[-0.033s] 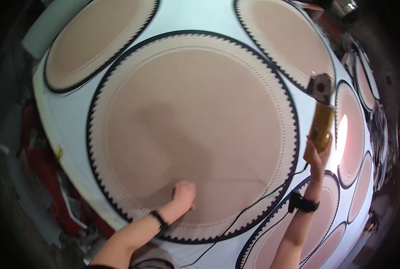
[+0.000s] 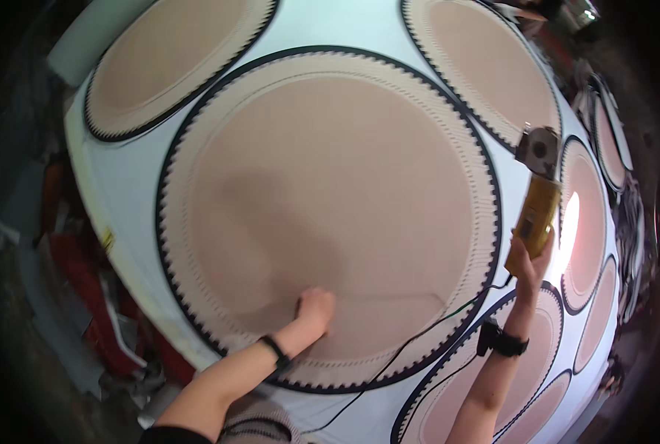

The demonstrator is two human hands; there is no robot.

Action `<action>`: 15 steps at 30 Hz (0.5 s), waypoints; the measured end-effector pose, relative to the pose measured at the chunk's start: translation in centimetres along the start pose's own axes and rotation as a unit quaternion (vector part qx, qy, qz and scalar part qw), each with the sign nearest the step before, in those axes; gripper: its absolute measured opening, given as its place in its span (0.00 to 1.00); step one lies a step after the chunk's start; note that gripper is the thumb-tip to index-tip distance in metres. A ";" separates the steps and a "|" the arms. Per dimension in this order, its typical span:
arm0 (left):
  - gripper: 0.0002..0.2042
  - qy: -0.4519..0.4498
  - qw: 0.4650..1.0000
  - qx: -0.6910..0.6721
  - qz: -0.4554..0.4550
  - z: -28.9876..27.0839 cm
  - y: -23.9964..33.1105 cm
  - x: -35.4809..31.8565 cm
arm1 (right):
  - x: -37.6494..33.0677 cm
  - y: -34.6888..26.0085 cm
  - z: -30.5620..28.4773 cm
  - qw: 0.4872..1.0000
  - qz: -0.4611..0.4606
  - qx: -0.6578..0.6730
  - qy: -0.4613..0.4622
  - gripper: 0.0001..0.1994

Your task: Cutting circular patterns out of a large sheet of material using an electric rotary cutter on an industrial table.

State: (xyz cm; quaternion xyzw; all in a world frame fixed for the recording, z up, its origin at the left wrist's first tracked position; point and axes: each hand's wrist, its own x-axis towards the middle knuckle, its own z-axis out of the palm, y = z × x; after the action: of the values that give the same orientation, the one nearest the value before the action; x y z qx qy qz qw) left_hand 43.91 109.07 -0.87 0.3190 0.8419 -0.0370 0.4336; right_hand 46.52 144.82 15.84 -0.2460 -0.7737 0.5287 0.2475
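Note:
My left hand (image 2: 316, 314) is closed in a fist and rests on the lower middle of a large round beige fabric panel (image 2: 344, 185) with a dark toothed border. Whatever its curled fingers may hold is hidden. To the right of that panel, my right hand (image 2: 531, 259) is wrapped around the yellow body of a corded handheld power tool (image 2: 538, 211). The tool's grey metal head points away from me, over the white sheet (image 2: 513, 177) and close to the far-right panel's edge. A dark cord (image 2: 400, 351) runs from its lower end across the big panel toward me.
More beige panels lie around: far left (image 2: 178, 55), far right (image 2: 489, 59), right edge (image 2: 585, 237) and near right (image 2: 485, 377). A pale roll (image 2: 93, 41) lies at the far-left corner. Beyond the table's left edge are red and grey cloths (image 2: 85, 296).
The whole view has shifted slightly, with the panels a little further right. My left fist still rests on the big panel, and my right hand keeps its hold on the power tool.

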 end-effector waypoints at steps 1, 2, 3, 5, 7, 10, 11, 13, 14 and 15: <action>0.29 0.041 0.999 0.004 0.000 -1.6 0.7 -1.4 | -2.5 -1.6 0.8 0.999 0.021 0.041 0.007 0.31; 0.28 0.045 0.999 0.007 0.025 -1.9 0.5 -2.0 | -4.7 -2.5 0.7 0.998 0.031 0.057 0.000 0.31; 0.26 0.145 0.987 0.001 0.067 -0.6 -0.4 -2.4 | -7.1 -3.9 1.6 0.997 0.034 0.065 -0.017 0.31; 0.25 0.239 0.966 -0.011 0.098 3.4 -3.0 -3.7 | -11.7 -6.7 2.5 0.989 0.088 0.095 -0.073 0.32; 0.22 0.232 0.959 -0.054 0.154 8.0 -4.5 -6.1 | -16.7 -9.7 4.5 0.981 0.119 0.126 -0.084 0.32; 0.18 0.163 0.962 -0.109 0.190 17.0 -8.9 -11.5 | -23.4 -12.1 5.9 0.965 0.179 0.136 -0.132 0.33; 0.17 0.152 0.958 -0.151 0.192 17.4 -10.6 -14.6 | -25.6 -12.1 6.2 0.958 0.201 0.142 -0.147 0.33; 0.11 0.088 0.972 -0.194 0.101 20.8 -15.4 -18.0 | -29.5 -13.8 8.2 0.939 0.250 0.165 -0.170 0.32; 0.09 0.032 0.978 -0.195 0.060 21.6 -17.7 -19.2 | -31.5 -13.9 8.2 0.931 0.267 0.163 -0.186 0.32; 0.10 -0.007 0.975 -0.224 -0.006 19.9 -18.8 -20.9 | -33.6 -13.4 7.9 0.925 0.285 0.159 -0.194 0.32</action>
State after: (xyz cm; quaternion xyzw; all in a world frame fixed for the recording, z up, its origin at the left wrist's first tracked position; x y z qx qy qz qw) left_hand 56.10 76.83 -1.49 0.2087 0.8277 0.1473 0.4997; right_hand 65.29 113.45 21.84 -0.3065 -0.6097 0.7302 -0.0333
